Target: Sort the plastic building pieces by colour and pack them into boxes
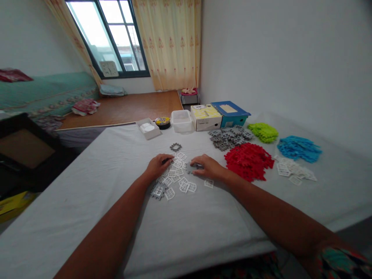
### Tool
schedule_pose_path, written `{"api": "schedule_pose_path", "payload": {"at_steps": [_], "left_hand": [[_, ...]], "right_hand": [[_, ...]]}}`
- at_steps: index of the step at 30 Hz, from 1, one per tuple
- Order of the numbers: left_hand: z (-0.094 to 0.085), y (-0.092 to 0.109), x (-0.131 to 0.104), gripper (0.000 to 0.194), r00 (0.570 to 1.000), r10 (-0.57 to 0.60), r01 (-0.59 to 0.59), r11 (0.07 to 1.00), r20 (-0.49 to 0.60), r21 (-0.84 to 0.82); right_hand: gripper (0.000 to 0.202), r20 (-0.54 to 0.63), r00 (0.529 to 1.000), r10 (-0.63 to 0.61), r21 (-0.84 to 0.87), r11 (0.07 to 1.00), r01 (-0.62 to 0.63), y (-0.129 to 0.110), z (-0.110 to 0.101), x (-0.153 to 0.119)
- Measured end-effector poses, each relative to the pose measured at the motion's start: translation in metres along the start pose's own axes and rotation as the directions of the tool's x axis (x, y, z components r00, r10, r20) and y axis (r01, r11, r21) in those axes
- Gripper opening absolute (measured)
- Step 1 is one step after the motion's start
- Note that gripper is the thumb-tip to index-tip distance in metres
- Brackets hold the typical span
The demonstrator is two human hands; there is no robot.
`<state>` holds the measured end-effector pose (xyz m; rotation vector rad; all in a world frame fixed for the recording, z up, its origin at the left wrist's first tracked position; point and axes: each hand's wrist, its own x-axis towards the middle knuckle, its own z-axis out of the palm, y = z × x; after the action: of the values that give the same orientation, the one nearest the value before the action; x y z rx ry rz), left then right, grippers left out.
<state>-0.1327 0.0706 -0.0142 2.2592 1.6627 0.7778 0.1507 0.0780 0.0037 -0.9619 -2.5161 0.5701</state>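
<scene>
White lattice window pieces point(176, 170) lie scattered in a loose heap on the white-covered table. At the heap's left edge is my left hand point(159, 164), its fingers bent together over the pieces; whatever they grip is too small to name. My right hand point(205, 166) is on the other side, fingers curled round a grey notched piece point(189, 167). Below my left hand, grey notched pieces point(157, 190) lie with a white lattice piece on top. A dark grey notched frame point(176, 147) sits beyond the heap. One white lattice piece point(209, 183) rests below my right hand.
Red pieces point(248, 161), grey pieces point(229, 136), green pieces point(263, 132), blue pieces point(299, 148) and white pieces point(295, 169) form piles at the right. Along the back stand a white box point(148, 129), a round tin point(162, 123), a clear tub point(182, 121), a yellow box point(206, 117) and a blue box point(230, 114).
</scene>
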Motion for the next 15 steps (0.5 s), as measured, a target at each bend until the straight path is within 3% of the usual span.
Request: {"api": "schedule_pose_path", "payload": {"at_steps": [4,7,10,13,15], "left_hand": [[-0.001,0.001,0.0,0.03,1.0,-0.015,0.015,1.0,0.002,-0.002],[0.001,-0.001,0.0,0.03,1.0,-0.01,0.01,1.0,-0.004,-0.007],[0.002,-0.002,0.0,0.03,1.0,-0.004,0.004,1.0,-0.009,-0.007],[0.002,-0.001,0.0,0.03,1.0,-0.015,0.015,1.0,-0.005,-0.007],[0.001,0.0,0.0,0.03,1.0,-0.018,0.018,1.0,-0.004,-0.012]], "right_hand": [[0.041,0.016,1.0,0.009,0.011,1.0,-0.009,-0.003,0.002,-0.001],[0.043,-0.038,0.999,-0.028,0.032,0.999,0.029,0.005,-0.006,0.001],[0.04,-0.225,0.974,0.007,-0.078,0.997,-0.025,0.025,-0.028,0.002],[0.04,-0.456,0.885,0.099,-0.237,0.944,-0.228,0.046,-0.053,0.001],[0.041,-0.51,0.852,0.121,-0.268,0.919,-0.29,0.051,-0.061,-0.001]]}}
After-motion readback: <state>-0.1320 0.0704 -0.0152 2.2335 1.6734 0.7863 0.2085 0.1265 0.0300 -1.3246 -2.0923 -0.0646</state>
